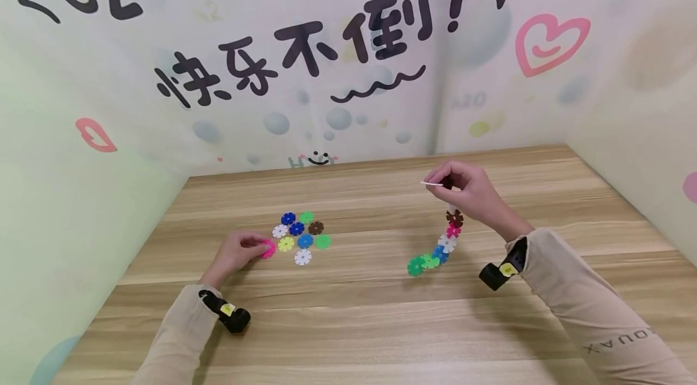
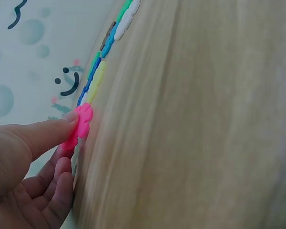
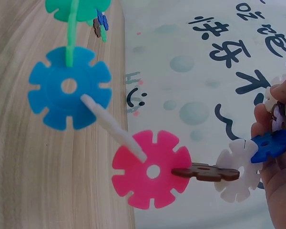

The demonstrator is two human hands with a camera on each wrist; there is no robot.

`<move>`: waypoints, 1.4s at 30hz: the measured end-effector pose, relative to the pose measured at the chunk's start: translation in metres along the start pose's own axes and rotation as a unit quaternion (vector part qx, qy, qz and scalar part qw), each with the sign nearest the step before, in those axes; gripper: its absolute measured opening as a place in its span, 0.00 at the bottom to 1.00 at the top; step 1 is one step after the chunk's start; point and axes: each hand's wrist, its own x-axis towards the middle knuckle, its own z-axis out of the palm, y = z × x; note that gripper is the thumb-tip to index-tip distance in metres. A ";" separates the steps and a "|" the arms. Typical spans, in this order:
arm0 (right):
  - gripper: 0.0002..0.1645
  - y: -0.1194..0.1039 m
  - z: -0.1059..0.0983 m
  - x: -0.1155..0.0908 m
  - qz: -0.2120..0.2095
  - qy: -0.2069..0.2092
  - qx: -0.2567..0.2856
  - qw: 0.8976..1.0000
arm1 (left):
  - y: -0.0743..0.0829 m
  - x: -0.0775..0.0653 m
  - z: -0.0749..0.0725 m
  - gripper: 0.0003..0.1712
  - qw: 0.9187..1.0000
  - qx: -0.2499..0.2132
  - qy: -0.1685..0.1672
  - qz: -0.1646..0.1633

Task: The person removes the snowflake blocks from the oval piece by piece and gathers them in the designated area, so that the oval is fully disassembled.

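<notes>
My left hand [image 1: 238, 253] pinches a pink notched plastic disc [image 2: 84, 121] between thumb and fingers, low over the table at the left. In the head view my right hand [image 1: 471, 194] is raised at the right, gripping the top end of a chain of interlocked discs. The chain hangs in a curve from a green disc [image 1: 416, 266] through a blue disc [image 3: 50, 102], a pink disc [image 3: 128, 188] and a brown disc [image 3: 205, 172]. A white disc [image 3: 229, 181] and a dark blue disc [image 3: 270, 144] join close to the fingers, which partly hide the top discs.
Several loose discs lie flat right of the left hand, among them a yellow disc [image 1: 285, 244], a brown disc [image 1: 316, 227] and a white disc [image 1: 302, 257]. The wood-grain table [image 1: 337, 324] meets a printed wall covering [image 1: 370, 125] at its back edge.
</notes>
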 end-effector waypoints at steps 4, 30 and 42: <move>0.07 -0.001 0.000 0.000 0.004 -0.002 -0.006 1.000 | 0.001 0.000 0.001 0.12 1.000 0.004 0.003 0.011; 0.08 0.013 0.012 0.004 -0.005 -0.047 -0.007 0.999 | 0.066 0.011 -0.002 0.20 0.991 -0.077 0.000 0.109; 0.06 0.018 0.030 0.010 -0.029 -0.091 0.004 0.995 | 0.169 -0.002 0.046 0.15 0.943 -0.198 -0.022 0.268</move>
